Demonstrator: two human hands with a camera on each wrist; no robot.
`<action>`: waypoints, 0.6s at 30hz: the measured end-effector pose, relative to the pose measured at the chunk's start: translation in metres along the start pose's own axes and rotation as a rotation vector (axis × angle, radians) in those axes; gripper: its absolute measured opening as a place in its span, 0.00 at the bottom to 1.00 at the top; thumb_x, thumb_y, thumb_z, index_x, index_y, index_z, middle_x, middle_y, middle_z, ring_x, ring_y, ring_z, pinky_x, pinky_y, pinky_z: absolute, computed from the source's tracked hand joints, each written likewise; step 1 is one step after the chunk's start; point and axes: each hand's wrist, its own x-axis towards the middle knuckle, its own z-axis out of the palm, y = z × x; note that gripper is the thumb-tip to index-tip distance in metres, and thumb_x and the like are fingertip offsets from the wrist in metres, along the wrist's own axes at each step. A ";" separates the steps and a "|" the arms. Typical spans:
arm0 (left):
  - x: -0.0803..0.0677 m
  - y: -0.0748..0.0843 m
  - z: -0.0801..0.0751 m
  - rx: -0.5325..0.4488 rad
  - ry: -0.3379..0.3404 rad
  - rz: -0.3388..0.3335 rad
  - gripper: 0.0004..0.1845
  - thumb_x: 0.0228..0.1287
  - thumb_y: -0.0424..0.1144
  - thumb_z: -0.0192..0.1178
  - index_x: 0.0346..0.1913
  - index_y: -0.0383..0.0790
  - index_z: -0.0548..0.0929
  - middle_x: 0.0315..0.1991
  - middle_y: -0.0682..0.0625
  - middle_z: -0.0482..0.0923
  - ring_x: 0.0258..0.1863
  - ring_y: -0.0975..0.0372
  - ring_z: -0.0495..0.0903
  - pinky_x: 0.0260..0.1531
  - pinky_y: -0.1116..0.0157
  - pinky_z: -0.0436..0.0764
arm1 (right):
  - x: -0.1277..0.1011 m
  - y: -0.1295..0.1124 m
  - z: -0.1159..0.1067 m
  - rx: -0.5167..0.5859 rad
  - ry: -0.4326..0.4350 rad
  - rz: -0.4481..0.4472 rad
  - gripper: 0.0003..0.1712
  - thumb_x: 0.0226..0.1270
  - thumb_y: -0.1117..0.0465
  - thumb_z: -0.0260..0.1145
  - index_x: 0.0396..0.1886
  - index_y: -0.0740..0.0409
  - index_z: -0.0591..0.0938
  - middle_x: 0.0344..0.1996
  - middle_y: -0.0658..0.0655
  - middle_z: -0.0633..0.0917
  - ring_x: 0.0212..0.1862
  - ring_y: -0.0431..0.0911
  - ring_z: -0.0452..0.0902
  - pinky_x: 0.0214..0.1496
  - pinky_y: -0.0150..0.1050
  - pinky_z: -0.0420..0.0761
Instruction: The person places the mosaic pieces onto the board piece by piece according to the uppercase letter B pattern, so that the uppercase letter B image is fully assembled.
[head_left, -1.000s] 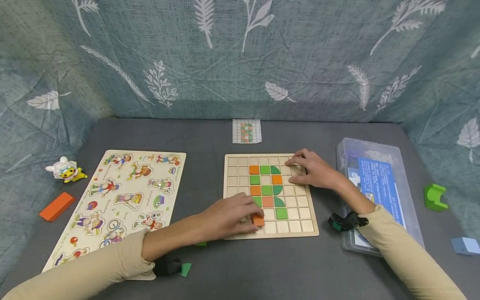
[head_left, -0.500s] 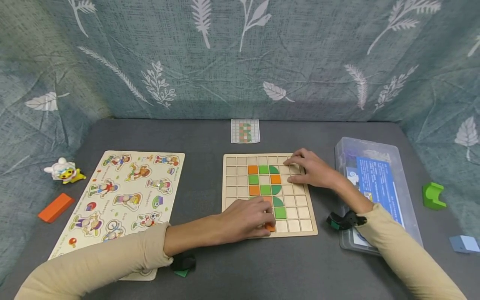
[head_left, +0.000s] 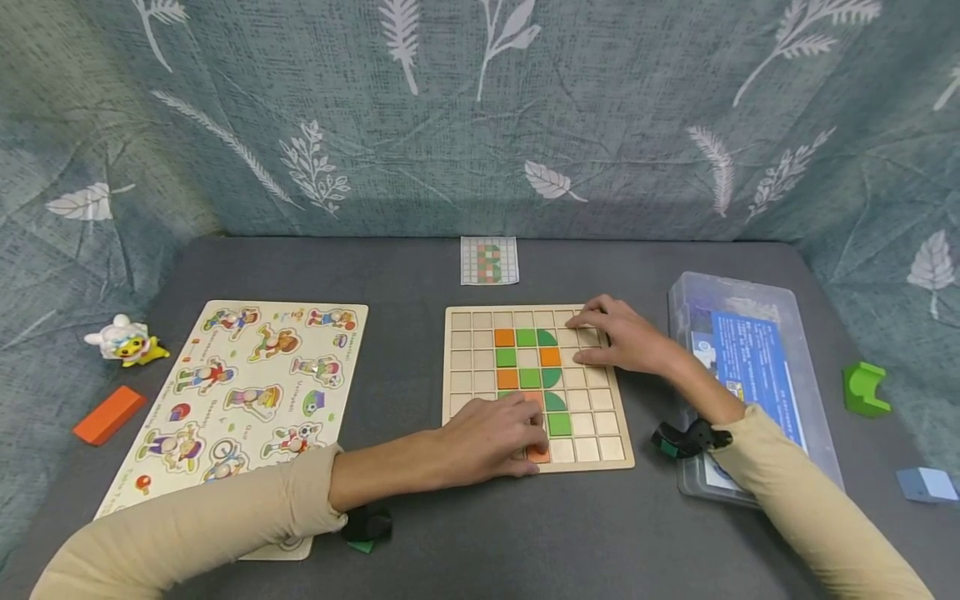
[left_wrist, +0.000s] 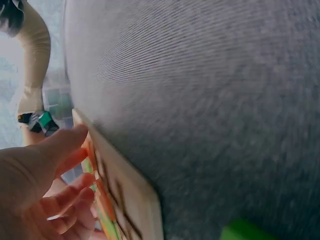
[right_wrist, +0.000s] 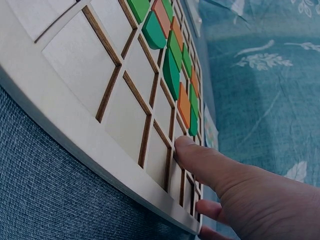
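A square wooden grid board [head_left: 480, 342] lies on the dark table, with orange, green and quarter-round green tiles in its cells. My left hand [head_left: 495, 437] reaches over its near part, thumb and fingers bent at an orange square tile [head_left: 538, 455] in the front row. In the left wrist view the thumb and index finger of the left hand [left_wrist: 55, 170] are close together at an orange tile [left_wrist: 91, 150]. My right hand [head_left: 626, 337] rests on the board's far right part, thumb and fingers spread. The right wrist view shows that thumb [right_wrist: 200, 157] touching bare cells.
A small pattern card [head_left: 489, 261] lies behind the board. To the left are a picture puzzle board [head_left: 300, 392], a toy figure [head_left: 127, 340] and an orange block [head_left: 110, 415]. A plastic case [head_left: 757, 383], a green block [head_left: 866, 389] and a blue block [head_left: 927, 485] sit to the right.
My left hand has moved right along the board's front row with the orange tile, then stayed there over the last half second. The right hand has kept its place.
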 end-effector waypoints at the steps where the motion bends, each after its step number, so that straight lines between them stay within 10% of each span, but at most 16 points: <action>1: -0.002 -0.001 -0.001 -0.024 -0.010 -0.005 0.10 0.60 0.53 0.66 0.40 0.55 0.86 0.41 0.57 0.76 0.38 0.66 0.71 0.20 0.75 0.64 | 0.000 0.000 0.000 -0.001 0.000 0.000 0.26 0.63 0.53 0.69 0.60 0.55 0.79 0.57 0.64 0.71 0.50 0.54 0.66 0.45 0.46 0.66; 6: -0.027 -0.017 -0.014 -0.183 -0.004 -0.060 0.14 0.61 0.54 0.65 0.47 0.54 0.85 0.46 0.57 0.75 0.40 0.67 0.71 0.27 0.75 0.70 | 0.000 0.000 0.000 -0.006 -0.001 0.002 0.27 0.63 0.53 0.70 0.60 0.54 0.79 0.58 0.64 0.71 0.50 0.54 0.66 0.45 0.46 0.66; 12: -0.094 -0.040 -0.023 -0.266 0.074 -0.219 0.14 0.61 0.50 0.66 0.49 0.54 0.85 0.46 0.60 0.77 0.44 0.68 0.76 0.39 0.67 0.78 | -0.001 0.000 -0.001 -0.002 -0.005 0.003 0.26 0.63 0.53 0.69 0.60 0.54 0.78 0.58 0.64 0.71 0.51 0.55 0.66 0.45 0.47 0.66; 18: -0.144 -0.039 -0.014 -0.401 0.133 -0.317 0.14 0.60 0.48 0.67 0.49 0.53 0.85 0.46 0.59 0.77 0.31 0.74 0.72 0.29 0.75 0.74 | -0.001 -0.001 0.000 -0.001 -0.009 -0.001 0.26 0.64 0.52 0.68 0.60 0.55 0.78 0.58 0.65 0.71 0.54 0.57 0.67 0.47 0.50 0.68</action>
